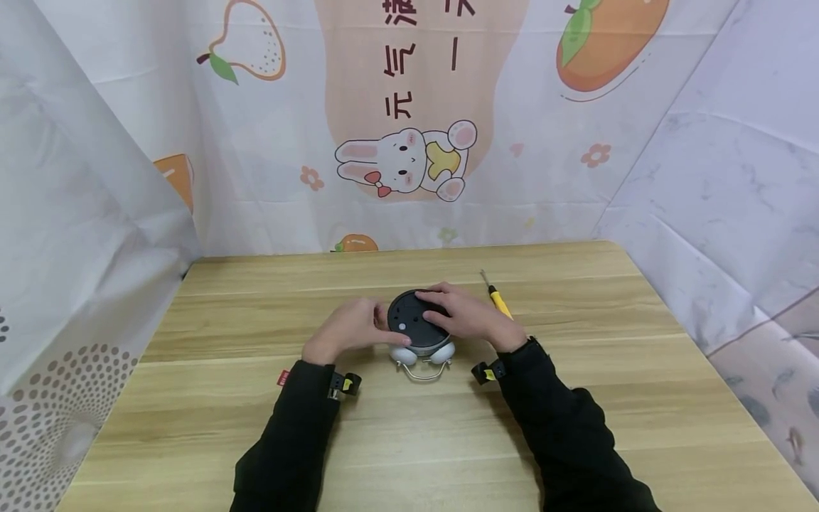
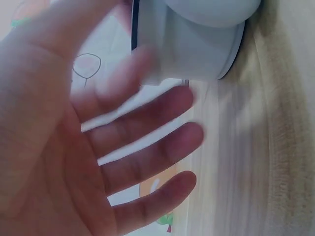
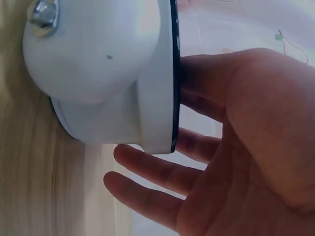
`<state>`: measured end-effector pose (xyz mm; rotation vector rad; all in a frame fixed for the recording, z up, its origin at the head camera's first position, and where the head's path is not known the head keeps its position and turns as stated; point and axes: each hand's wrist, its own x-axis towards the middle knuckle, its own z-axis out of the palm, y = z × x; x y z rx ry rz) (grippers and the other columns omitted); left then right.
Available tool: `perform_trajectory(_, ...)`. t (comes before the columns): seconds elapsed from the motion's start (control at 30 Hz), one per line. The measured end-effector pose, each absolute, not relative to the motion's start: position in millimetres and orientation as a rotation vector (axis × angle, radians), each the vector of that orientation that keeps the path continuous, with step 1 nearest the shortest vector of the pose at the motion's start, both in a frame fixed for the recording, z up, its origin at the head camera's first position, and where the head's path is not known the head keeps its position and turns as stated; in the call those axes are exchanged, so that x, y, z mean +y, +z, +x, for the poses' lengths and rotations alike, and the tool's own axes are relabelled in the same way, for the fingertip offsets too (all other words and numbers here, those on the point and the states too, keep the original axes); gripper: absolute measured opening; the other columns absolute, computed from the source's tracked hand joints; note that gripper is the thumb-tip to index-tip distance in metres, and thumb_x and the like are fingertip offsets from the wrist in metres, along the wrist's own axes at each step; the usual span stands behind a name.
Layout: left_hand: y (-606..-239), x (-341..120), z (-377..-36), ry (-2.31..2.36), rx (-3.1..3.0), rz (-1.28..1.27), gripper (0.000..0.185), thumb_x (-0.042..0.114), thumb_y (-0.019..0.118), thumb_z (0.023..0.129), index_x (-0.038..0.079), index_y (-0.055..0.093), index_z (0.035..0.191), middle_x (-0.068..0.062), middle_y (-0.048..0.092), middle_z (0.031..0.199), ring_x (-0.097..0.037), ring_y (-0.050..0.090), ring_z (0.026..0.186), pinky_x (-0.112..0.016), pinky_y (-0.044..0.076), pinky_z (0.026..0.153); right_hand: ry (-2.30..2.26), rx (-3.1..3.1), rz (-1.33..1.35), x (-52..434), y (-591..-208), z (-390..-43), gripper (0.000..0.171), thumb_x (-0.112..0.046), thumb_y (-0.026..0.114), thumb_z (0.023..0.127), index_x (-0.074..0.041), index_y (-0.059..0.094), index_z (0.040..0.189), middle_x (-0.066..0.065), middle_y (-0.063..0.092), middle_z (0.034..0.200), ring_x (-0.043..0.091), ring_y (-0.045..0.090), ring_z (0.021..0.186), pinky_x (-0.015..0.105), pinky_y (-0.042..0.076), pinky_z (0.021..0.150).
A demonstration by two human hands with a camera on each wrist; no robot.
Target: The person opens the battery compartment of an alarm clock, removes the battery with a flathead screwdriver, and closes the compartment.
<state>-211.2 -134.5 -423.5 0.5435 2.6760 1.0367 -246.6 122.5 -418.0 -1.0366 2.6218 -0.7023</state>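
A white twin-bell alarm clock [image 1: 409, 348] lies face down on the table, its black back cover [image 1: 419, 327] facing up and its bells and wire handle toward the person. My left hand [image 1: 352, 328] is at its left side, the thumb at the cover's near edge. In the left wrist view the other fingers of that hand [image 2: 142, 142] are spread loosely beside the white casing [image 2: 187, 49]. My right hand [image 1: 463, 313] rests thumb and fingertips on the cover. Its lower fingers [image 3: 152, 169] extend past the clock's side in the right wrist view.
A screwdriver [image 1: 499, 300] with a yellow and black handle lies right of the clock, behind the right hand. The wooden table [image 1: 409, 441] ends at a printed cloth backdrop [image 1: 256, 178], with more hanging cloth at both sides.
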Motion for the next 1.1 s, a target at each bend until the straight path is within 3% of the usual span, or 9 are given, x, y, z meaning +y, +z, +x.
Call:
perform_trajectory(0.1,-425.3,-132.6,-211.4,1.118,2.682,0.524,0.089,0.058,0.089,0.069,0.004,0.054,0.131,-0.012,0.062,0.123,-0.023,0.062,0.102,-0.037,0.052,0.085,-0.711,2.623,-1.014,120.7,-418.2,-246.3,0.048,-0.025,0.054,0.107,-0.009,0.047,0.152,0.020,0.045,0.149,0.034,0.047,0.135,0.048,0.041,0.107)
perform_trajectory(0.2,-427.6,-128.4,-211.9,1.120,2.672,0.562,0.118,0.059,0.089,0.068,0.003,0.031,0.155,-0.018,0.041,0.153,-0.030,0.048,0.134,-0.044,0.043,0.107,-0.712,2.632,-0.995,119.0,-418.3,-246.0,0.048,-0.024,0.055,0.107,-0.009,0.048,0.152,0.020,0.045,0.148,0.034,0.048,0.134,0.048,0.042,0.107)
perform_trajectory(0.27,-428.5,-124.7,-211.4,1.074,2.671,0.593,0.129,0.060,0.088,0.069,0.004,0.018,0.161,-0.020,0.028,0.161,-0.030,0.038,0.143,-0.045,0.037,0.112,-0.712,2.641,-0.987,117.8,-418.5,-245.6,0.047,-0.024,0.055,0.107,-0.009,0.048,0.151,0.020,0.046,0.148,0.034,0.049,0.134,0.047,0.043,0.107)
perform_trajectory(0.43,-427.4,-114.3,-207.3,1.030,2.665,0.630,0.135,0.058,0.089,0.070,0.002,0.008,0.162,-0.025,0.019,0.163,-0.033,0.038,0.141,-0.044,0.038,0.112,-0.742,2.673,-0.982,113.8,-420.6,-244.1,0.045,-0.023,0.056,0.106,-0.006,0.051,0.148,0.021,0.049,0.144,0.032,0.052,0.130,0.046,0.045,0.104)
perform_trajectory(0.63,-432.5,-107.2,-207.6,1.024,2.669,0.701,0.129,0.054,0.090,0.070,-0.002,0.016,0.160,-0.028,0.019,0.161,-0.035,0.041,0.139,-0.044,0.039,0.110,-0.767,2.713,-0.963,110.1,-424.1,-243.3,0.044,-0.023,0.056,0.106,-0.004,0.052,0.145,0.019,0.052,0.139,0.029,0.056,0.122,0.042,0.048,0.099)
perform_trajectory(1.1,-438.7,-104.2,-210.6,1.024,2.690,0.713,0.130,0.058,0.090,0.068,0.003,0.018,0.161,-0.020,0.035,0.152,-0.027,0.050,0.128,-0.039,0.043,0.105,-0.842,2.644,-0.982,110.9,-426.3,-245.3,0.043,-0.017,0.054,0.107,0.001,0.047,0.145,0.022,0.049,0.138,0.030,0.054,0.121,0.044,0.046,0.100)
